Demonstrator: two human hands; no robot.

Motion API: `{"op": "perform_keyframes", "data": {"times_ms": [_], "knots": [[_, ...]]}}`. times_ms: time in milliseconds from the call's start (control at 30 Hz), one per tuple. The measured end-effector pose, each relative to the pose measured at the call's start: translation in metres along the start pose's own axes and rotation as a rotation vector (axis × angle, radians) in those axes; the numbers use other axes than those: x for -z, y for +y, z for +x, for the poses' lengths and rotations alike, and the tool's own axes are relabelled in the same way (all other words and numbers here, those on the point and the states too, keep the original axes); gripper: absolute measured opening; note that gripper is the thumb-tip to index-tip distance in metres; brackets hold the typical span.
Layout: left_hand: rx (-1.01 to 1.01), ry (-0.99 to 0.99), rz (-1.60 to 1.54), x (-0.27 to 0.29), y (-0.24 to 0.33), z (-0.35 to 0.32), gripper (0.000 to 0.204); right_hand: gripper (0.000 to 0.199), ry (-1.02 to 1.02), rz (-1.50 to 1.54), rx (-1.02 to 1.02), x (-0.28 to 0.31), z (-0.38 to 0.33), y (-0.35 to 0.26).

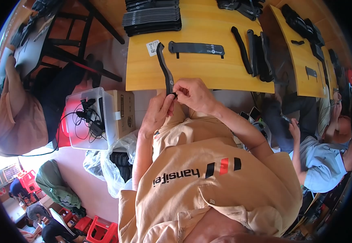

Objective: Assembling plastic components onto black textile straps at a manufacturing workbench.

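A dark grey and black strap [166, 69] rises from my fingers and lies with its far end on the yellow table [151, 79]. My left hand [159, 108] is closed around its near end, just off the table's front edge. With fingertips pinched, my right hand [195, 95] meets the left at that same end, where a small black bit shows; its exact shape is hidden by the fingers. Beyond them a flat dark grey strap [196, 47] with printing lies crosswise, two short black tabs sticking out below. A white label [153, 48] lies beside the held strap's far end.
Stacked dark straps [151, 20] stand at the table's back left; several black straps [259, 54] lie at its right. Below left are a clear plastic bin [72, 133] with black cables, a cardboard box [125, 111] and a plastic bag [111, 170]. Other people sit on both sides.
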State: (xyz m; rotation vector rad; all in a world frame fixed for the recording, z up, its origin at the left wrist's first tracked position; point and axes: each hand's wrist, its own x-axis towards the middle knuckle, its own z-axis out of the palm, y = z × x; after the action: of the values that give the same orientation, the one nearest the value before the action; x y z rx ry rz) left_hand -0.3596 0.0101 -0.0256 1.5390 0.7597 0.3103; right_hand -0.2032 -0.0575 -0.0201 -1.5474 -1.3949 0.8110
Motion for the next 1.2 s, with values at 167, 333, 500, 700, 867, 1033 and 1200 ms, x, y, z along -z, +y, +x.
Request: {"op": "perform_keyframes", "data": {"times_ms": [167,333,500,700,867,1033,1200], "knots": [[0.089,-0.091,-0.32,0.005,0.006,-0.003,0.032,0.008,-0.23,0.659,-0.242,0.009,0.0,0.005],[0.128,-0.068,-0.296,0.008,0.005,-0.007,0.034,0.018,-0.181,0.126,0.041,0.012,-0.005,-0.014],[0.159,-0.057,-0.289,0.009,0.018,-0.018,0.034,0.019,-0.157,-0.115,0.288,0.005,-0.008,-0.016],[0.125,-0.068,-0.314,0.004,0.025,-0.033,0.032,0.014,-0.301,0.16,0.211,0.013,-0.01,-0.026],[-0.048,-0.139,-0.54,-0.007,0.024,-0.039,0.036,0.021,-0.326,1.415,-0.337,0.005,-0.021,-0.026],[0.091,-0.055,-0.501,-0.002,0.022,-0.03,0.041,0.019,-0.201,1.184,-0.391,-0.003,-0.02,-0.024],[0.177,-0.001,-0.175,0.003,0.026,-0.023,0.05,0.02,-0.188,0.882,-0.255,-0.007,-0.017,-0.022]]}}
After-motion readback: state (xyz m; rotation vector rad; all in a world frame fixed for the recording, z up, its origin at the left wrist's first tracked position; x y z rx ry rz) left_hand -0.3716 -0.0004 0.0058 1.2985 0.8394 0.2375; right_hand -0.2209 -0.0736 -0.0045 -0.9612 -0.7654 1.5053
